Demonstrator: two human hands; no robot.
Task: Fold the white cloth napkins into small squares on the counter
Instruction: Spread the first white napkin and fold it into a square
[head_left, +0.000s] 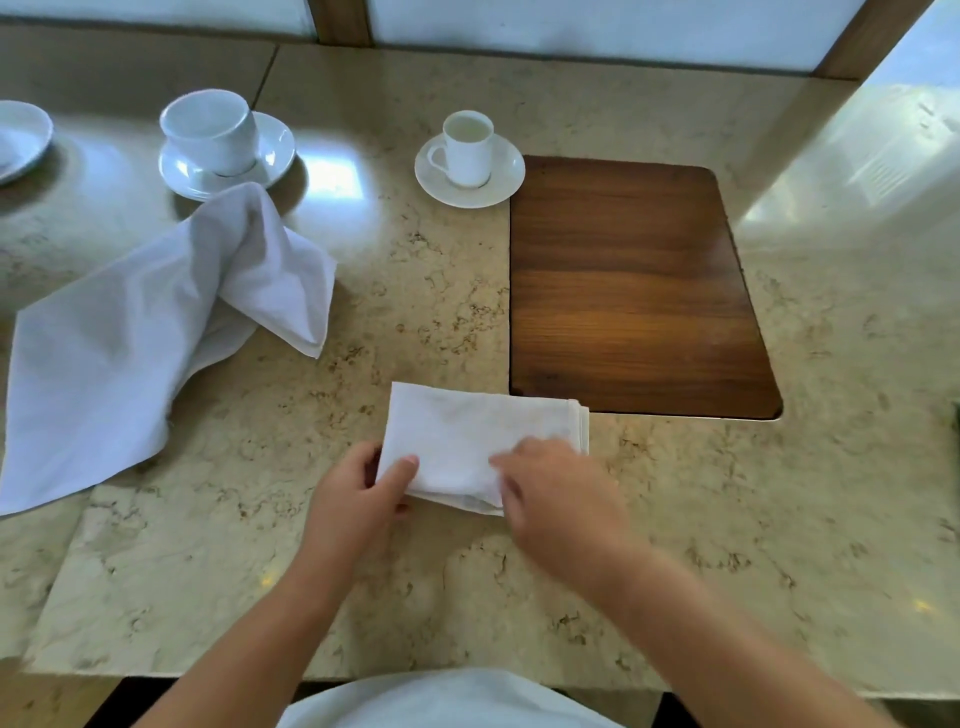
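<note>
Folded napkin at lower center on the counter. Left hand pinches its left edge, thumb on top; right hand rests flat on its near right corner. Loose napkin at left, crumpled. Wood inset at right. Cups on saucers along the top.

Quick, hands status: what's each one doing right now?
Left hand: closed, pinching the folded napkin's left edge.
Right hand: open, resting on the napkin's near right part.
</note>
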